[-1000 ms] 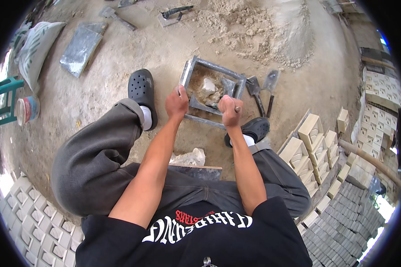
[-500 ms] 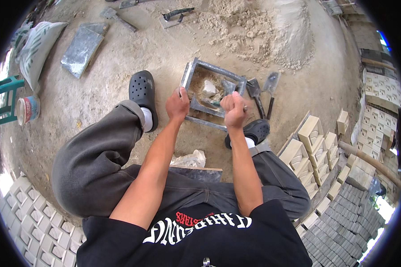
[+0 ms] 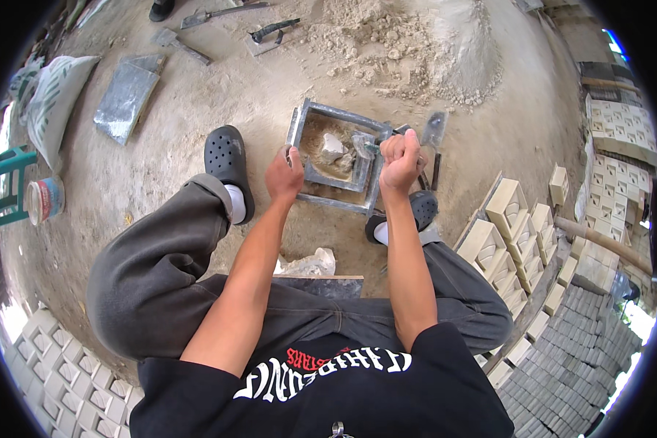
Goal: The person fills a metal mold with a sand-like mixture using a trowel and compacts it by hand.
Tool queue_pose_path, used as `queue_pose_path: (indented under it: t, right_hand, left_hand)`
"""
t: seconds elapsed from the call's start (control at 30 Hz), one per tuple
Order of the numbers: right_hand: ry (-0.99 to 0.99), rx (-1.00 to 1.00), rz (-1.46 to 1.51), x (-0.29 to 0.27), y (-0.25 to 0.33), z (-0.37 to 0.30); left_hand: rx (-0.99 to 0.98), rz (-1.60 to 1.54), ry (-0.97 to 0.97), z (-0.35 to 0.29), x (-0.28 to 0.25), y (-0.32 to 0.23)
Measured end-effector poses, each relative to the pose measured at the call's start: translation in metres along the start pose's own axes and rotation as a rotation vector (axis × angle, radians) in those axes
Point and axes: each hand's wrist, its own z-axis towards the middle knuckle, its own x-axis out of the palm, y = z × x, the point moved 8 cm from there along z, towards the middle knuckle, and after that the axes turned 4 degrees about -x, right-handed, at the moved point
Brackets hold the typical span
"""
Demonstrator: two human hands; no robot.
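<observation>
A square grey metal frame mould (image 3: 336, 201) lies on the ground between my feet. Sandy material lines its inside, with a pale lump (image 3: 332, 148) in the middle. My left hand (image 3: 285, 175) is closed on the left side of the mould. Over its right side, my right hand (image 3: 401, 162) is wrapped round the handle of a small trowel, whose blade (image 3: 364, 143) sits at the mould's inner right edge. Most of the handle is hidden by my fingers. Another flat-bladed trowel (image 3: 435, 128) lies just right of the mould.
A heap of sandy powder (image 3: 445, 62) lies beyond the mould. Patterned cream blocks (image 3: 509, 208) stand at the right, near stacked grey tiles (image 3: 562, 365). Far left are a green stool (image 3: 7, 186), a bucket (image 3: 45, 199), a sack (image 3: 58, 102) and a metal plate (image 3: 128, 98).
My right hand has moved right and slightly up, bringing the trowel blade to the mould's right inner edge. My left hand stays on the mould. A dark shoe now shows at the top left.
</observation>
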Motion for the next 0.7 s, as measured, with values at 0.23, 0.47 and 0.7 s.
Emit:
queue_pose_path:
  t: [0.23,0.47,0.7]
  right_hand:
    - [-0.031,0.068,-0.218,-0.008,-0.040,0.001]
    - [-0.051,0.062,-0.205,-0.010,-0.031,-0.001]
    - [0.020,0.080,-0.279,0.006,-0.035,0.005]
  left_hand:
    - [0.075,-0.042,-0.037,-0.002,0.001,-0.006]
    - [0.084,-0.016,-0.033,-0.001,-0.003,-0.004]
    - [0.075,-0.003,0.005,-0.004,-0.004,-0.005]
